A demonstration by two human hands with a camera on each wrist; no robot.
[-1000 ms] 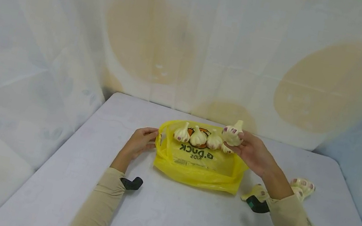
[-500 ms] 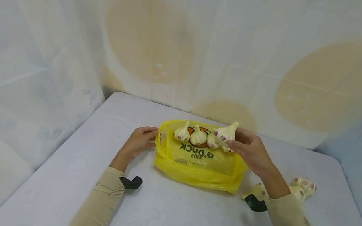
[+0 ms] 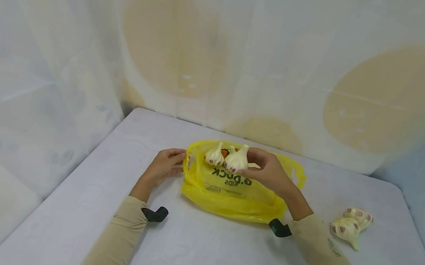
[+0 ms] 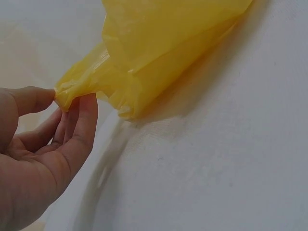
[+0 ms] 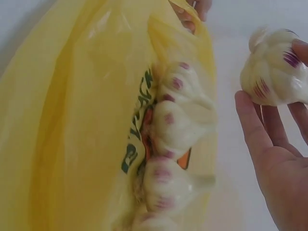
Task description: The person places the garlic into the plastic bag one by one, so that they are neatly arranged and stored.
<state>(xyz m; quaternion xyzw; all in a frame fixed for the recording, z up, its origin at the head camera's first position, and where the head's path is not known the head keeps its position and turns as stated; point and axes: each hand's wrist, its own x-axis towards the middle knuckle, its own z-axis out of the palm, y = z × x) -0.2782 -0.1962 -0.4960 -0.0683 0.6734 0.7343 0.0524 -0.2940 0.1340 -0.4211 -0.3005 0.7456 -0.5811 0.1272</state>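
A yellow plastic bag [image 3: 231, 206] printed "G.DUCK KIDS" in mirrored letters lies on the table. My left hand [image 3: 163, 167] pinches its left edge between thumb and fingers; the left wrist view shows the gathered plastic [image 4: 79, 82] at the fingertips. In my right hand [image 3: 269, 173], a garlic bulb [image 3: 237, 159], white with purple patches, is held over the bag. Several more garlic bulbs [image 5: 173, 127] lie in a row along the bag, and the right wrist view shows them beside the held one. From the head, the right hand and held bulb hide most of that row.
Two more garlic bulbs [image 3: 346, 229] lie touching on the right side of the white table [image 3: 207, 259]. Pale patterned curtains [image 3: 267, 66] rise behind and at both sides. A black wrist mount [image 3: 155, 214] sticks out from each sleeve.
My right hand has carried the garlic bulb leftward across the bag, and the bulb has turned. The right forearm has uncovered the loose bulbs at the right. My left hand has stayed in place.
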